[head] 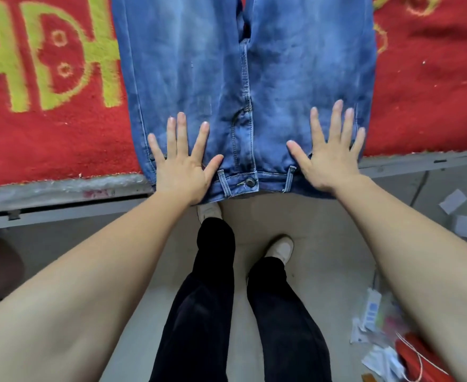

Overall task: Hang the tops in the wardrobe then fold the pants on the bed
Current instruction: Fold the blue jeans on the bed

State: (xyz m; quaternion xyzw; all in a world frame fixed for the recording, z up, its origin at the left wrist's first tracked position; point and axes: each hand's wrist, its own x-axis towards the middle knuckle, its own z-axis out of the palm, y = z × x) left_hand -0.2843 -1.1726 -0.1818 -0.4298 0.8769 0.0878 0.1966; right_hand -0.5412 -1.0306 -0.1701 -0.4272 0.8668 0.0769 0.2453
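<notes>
Both hands lie flat with fingers spread, left hand (pixel 181 164) and right hand (pixel 330 153) pressing either side of the waistband of the blue jeans (pixel 243 78), laid lengthwise on the red-blanketed bed (pixel 48 128)

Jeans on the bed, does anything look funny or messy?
The jeans lie flat under both open hands, waistband hanging slightly over the bed edge. The real mess: paper scraps scattered on the floor, lower right.

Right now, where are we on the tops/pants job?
Tops: none in view, so hanging can't be confirmed. In hand: blue denim jeans lie flat, front up, on the red patterned blanket, left hand and right hand pressed open near the waistband. Left: no fold made yet.
</notes>
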